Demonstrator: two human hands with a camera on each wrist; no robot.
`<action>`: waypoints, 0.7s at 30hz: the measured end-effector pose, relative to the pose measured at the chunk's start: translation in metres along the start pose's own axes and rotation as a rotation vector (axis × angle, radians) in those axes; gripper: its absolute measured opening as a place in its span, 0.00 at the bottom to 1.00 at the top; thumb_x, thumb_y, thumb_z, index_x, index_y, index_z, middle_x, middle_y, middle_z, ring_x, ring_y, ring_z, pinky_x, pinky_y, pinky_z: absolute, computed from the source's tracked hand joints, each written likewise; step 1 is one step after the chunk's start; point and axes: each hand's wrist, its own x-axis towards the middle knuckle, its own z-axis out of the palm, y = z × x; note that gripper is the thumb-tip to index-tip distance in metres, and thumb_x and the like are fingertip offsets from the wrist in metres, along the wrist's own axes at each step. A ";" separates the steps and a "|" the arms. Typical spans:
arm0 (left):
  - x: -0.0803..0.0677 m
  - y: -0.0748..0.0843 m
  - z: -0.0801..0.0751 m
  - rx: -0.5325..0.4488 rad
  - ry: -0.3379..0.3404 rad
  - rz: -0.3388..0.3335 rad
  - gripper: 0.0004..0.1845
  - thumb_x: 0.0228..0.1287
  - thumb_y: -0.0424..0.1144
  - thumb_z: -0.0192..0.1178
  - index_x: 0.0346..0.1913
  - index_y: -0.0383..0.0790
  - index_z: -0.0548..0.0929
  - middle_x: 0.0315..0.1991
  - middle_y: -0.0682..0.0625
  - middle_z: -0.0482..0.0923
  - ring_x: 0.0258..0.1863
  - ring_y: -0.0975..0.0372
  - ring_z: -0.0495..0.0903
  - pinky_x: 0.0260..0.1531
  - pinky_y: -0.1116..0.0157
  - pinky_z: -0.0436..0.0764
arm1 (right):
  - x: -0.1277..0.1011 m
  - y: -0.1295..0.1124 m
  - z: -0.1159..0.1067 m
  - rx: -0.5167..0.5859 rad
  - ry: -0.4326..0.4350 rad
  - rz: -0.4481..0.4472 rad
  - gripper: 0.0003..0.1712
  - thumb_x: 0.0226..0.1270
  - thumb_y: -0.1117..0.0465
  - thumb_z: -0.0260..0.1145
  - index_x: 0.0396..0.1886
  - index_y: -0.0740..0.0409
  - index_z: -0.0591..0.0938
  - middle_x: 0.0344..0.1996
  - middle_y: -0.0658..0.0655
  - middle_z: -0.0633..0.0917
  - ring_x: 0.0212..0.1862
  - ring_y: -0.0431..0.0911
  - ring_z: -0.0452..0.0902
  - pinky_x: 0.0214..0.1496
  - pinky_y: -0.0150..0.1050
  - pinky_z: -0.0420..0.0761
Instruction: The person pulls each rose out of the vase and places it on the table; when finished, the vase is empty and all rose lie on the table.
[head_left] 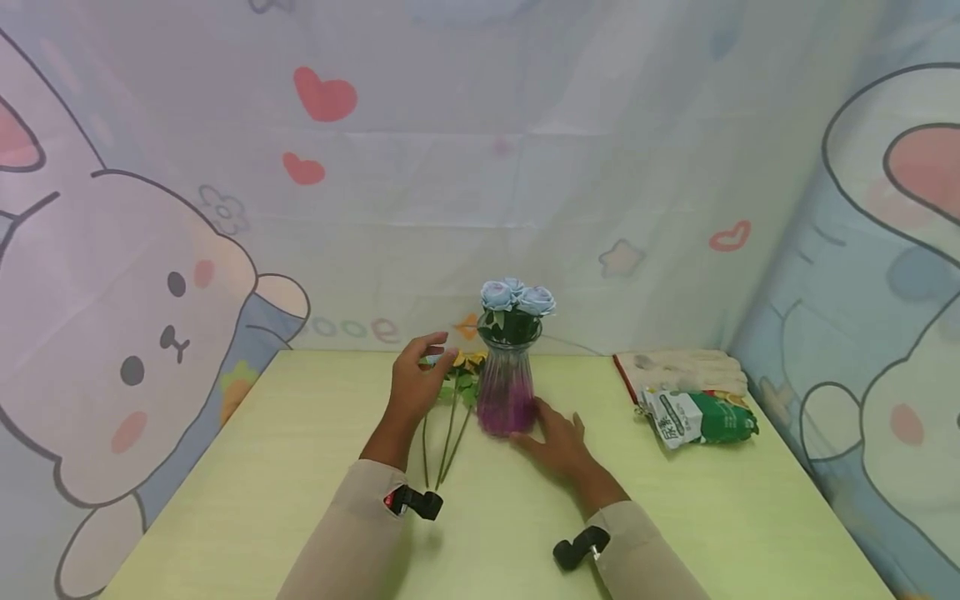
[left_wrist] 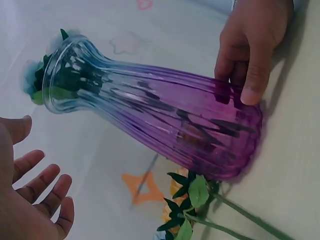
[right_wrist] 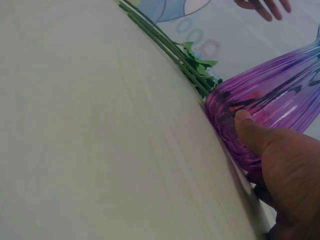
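Resting my right hand (head_left: pixel 561 444) against the near base of the ribbed glass vase (head_left: pixel 507 383), I am touching its purple lower wall with thumb and fingertips (left_wrist: pixel 252 92); the fingers are lying nearly straight along the glass rather than wrapping round it. My left hand (head_left: pixel 415 381) is hovering just left of the vase neck, fingers spread and loosely curved, holding nothing and staying clear of the glass. The vase is standing upright on the pale green table (head_left: pixel 262 467), a little far of the middle, clear at the top and shading to purple at the bottom. Blue artificial roses (head_left: pixel 517 296) with dark green leaves are sitting in its mouth. Lying on the table just left of the vase, under my left hand, are yellow artificial flowers (head_left: pixel 470 360), their green stems (head_left: pixel 448 442) running toward me. Well to the right, near the far right corner, a green and white packet (head_left: pixel 701 418) is lying beside a pair of pale work gloves (head_left: pixel 682 369). A cartoon rabbit curtain (head_left: pixel 135 317) is hanging around the table on the left, far and right sides.
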 end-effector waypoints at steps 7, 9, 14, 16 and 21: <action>0.008 0.023 0.011 -0.028 -0.036 -0.008 0.24 0.69 0.60 0.58 0.63 0.56 0.77 0.64 0.54 0.72 0.61 0.55 0.75 0.57 0.52 0.77 | -0.003 -0.003 -0.001 0.016 0.006 -0.002 0.50 0.65 0.32 0.62 0.78 0.51 0.58 0.74 0.55 0.68 0.76 0.53 0.62 0.76 0.69 0.35; 0.011 0.028 0.014 -0.020 -0.048 -0.003 0.24 0.69 0.60 0.58 0.63 0.56 0.77 0.65 0.54 0.71 0.62 0.54 0.74 0.57 0.51 0.77 | -0.003 -0.004 -0.002 0.018 0.007 -0.004 0.50 0.65 0.32 0.62 0.78 0.51 0.59 0.74 0.55 0.68 0.76 0.53 0.62 0.76 0.69 0.35; 0.017 0.039 0.022 -0.022 -0.089 -0.003 0.26 0.68 0.62 0.58 0.65 0.58 0.75 0.69 0.53 0.64 0.65 0.51 0.71 0.59 0.48 0.75 | -0.004 -0.007 -0.004 0.022 0.004 -0.002 0.49 0.66 0.33 0.62 0.78 0.51 0.58 0.74 0.54 0.68 0.76 0.52 0.62 0.76 0.69 0.35; 0.021 0.041 0.026 -0.038 -0.088 -0.018 0.27 0.67 0.61 0.59 0.65 0.58 0.75 0.69 0.53 0.63 0.67 0.50 0.70 0.60 0.46 0.75 | -0.004 -0.008 -0.006 0.024 0.001 0.000 0.49 0.66 0.33 0.62 0.78 0.51 0.58 0.74 0.54 0.68 0.76 0.52 0.62 0.76 0.68 0.35; 0.026 0.046 0.035 -0.042 -0.073 -0.075 0.26 0.66 0.56 0.63 0.64 0.56 0.76 0.69 0.52 0.64 0.67 0.50 0.68 0.59 0.44 0.76 | -0.003 -0.005 -0.003 0.016 -0.001 0.005 0.49 0.66 0.32 0.61 0.79 0.50 0.58 0.74 0.53 0.68 0.76 0.52 0.62 0.76 0.68 0.34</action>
